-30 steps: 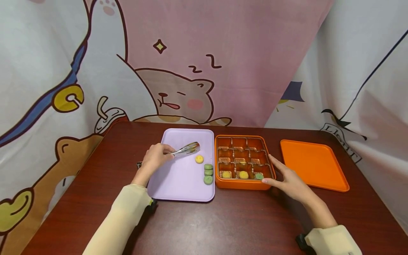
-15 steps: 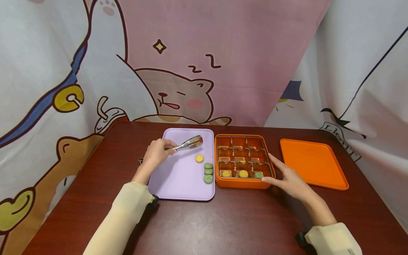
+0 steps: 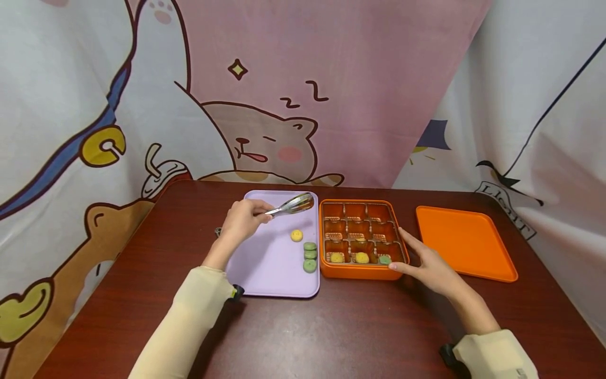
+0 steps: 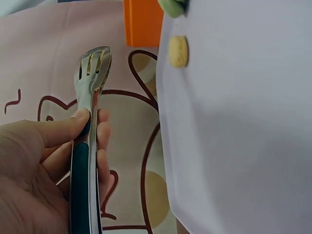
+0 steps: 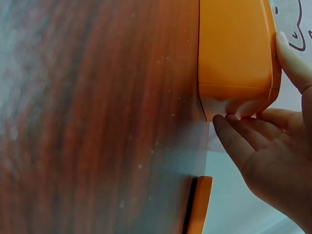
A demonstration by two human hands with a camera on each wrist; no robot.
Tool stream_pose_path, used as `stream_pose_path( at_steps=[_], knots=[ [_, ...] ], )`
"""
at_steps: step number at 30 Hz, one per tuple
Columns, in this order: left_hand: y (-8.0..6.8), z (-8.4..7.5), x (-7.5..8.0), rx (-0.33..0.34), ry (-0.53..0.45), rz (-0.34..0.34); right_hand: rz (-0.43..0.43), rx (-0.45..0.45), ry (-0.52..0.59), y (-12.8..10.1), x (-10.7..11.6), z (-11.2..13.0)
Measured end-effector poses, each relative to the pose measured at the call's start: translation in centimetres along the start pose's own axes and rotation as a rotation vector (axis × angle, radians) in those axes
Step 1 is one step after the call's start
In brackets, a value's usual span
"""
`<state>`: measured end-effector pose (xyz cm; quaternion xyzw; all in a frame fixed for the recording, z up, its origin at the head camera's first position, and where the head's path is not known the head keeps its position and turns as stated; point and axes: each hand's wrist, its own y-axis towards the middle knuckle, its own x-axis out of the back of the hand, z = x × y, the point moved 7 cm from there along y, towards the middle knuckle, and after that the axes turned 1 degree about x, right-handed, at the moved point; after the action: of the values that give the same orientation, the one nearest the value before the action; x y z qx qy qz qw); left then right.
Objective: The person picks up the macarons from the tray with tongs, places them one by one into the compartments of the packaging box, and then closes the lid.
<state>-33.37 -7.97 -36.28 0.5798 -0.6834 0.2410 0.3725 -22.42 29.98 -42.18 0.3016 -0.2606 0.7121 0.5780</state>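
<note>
My left hand (image 3: 242, 220) grips metal tongs (image 3: 292, 205) with a dark handle (image 4: 81, 185); their tips are closed, hold nothing and hover over the far part of the lilac tray (image 3: 270, 263). On that tray lie a yellow cookie (image 3: 296, 235) and three green cookies (image 3: 310, 256) in a row near its right edge. An orange compartment box (image 3: 360, 273) stands right of the tray, with two yellow cookies (image 3: 336, 258) and a green one (image 3: 385, 260) in its front row. My right hand (image 3: 426, 266) rests with straight fingers against the box's right front corner (image 5: 234, 92).
An orange lid (image 3: 465, 242) lies flat on the brown table (image 3: 341, 331), right of the box. Cartoon-printed curtains hang close behind and at both sides. The table's front half is bare wood.
My left hand has lifted the tongs and carried them up and to the right, away from the yellow cookie. The right hand and the box have stayed put.
</note>
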Motion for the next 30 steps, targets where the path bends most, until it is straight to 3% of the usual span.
stream_pose_path(
  at_steps=[5, 12, 21, 30],
  knots=[
    [0.1, -1.5, -0.2, -0.021, -0.012, 0.001, 0.0, 0.0, 0.004, -0.1, 0.0, 0.1],
    [0.3, -4.0, -1.3, -0.102, -0.038, 0.003, -0.007, 0.004, -0.004, -0.2, 0.2, 0.2],
    [0.4, -7.3, -3.8, -0.168, -0.045, 0.039, -0.009, 0.006, 0.0, -0.1, 0.0, 0.1],
    [0.4, -10.3, -6.9, -0.218, -0.016, 0.117, -0.007, 0.008, 0.011, -0.2, 0.0, 0.0]
  ],
)
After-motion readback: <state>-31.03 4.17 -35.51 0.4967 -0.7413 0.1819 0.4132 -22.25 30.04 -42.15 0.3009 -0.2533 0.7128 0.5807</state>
